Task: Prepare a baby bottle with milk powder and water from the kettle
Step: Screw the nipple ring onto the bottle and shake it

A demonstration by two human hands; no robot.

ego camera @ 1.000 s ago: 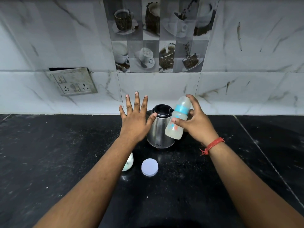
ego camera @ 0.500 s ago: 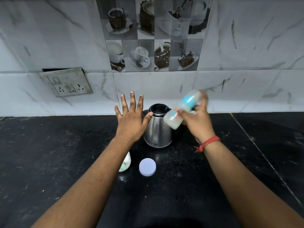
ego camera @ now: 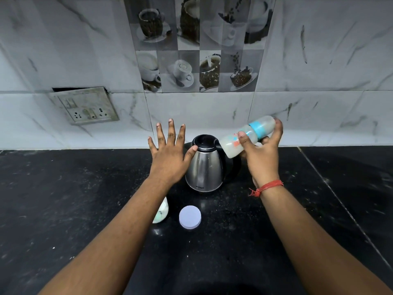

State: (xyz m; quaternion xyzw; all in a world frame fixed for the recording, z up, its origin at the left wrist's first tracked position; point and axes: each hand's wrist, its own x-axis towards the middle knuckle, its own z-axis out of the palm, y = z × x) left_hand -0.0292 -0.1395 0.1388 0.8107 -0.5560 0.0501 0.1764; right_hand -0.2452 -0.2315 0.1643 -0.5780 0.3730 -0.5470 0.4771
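Item: baby bottle (ego camera: 246,139), capped with blue ring, holding cloudy white liquid; lying tilted near horizontal in mid-air, base end down-left over the kettle's rim, cap end up-right against the wall tiles. Judging filling and capping as done; judging mixing by shaking as the step in hand.

Item: right hand (ego camera: 262,153), gripping the bottle, thumb across the near side of the body, fingers wrapping behind toward the cap end. Wrist raised above the counter, bearing a red thread band (ego camera: 265,186). Forearm running in from lower right.

Item: left hand (ego camera: 170,154), holding nothing, fingers straight and spread, palm facing down and away. Hovering just left of the kettle; thumb tip reaching close to the kettle's black lid, contact not determinable. Forearm running in from lower left.

Hands: apart, with the kettle between them.

Item: kettle (ego camera: 205,167), steel body, black lid seated, standing upright on the black counter (ego camera: 63,199) near the wall.

Item: round pale lid (ego camera: 190,216), lying flat on the counter in front of the kettle, off its container.

Item: pale container (ego camera: 162,213), mostly hidden behind the left forearm, just beside the round lid; presumably the milk powder, contents not visible.

Remaining, by judgement: finishing the mixing, setting the bottle down upright, re-lidding the container.
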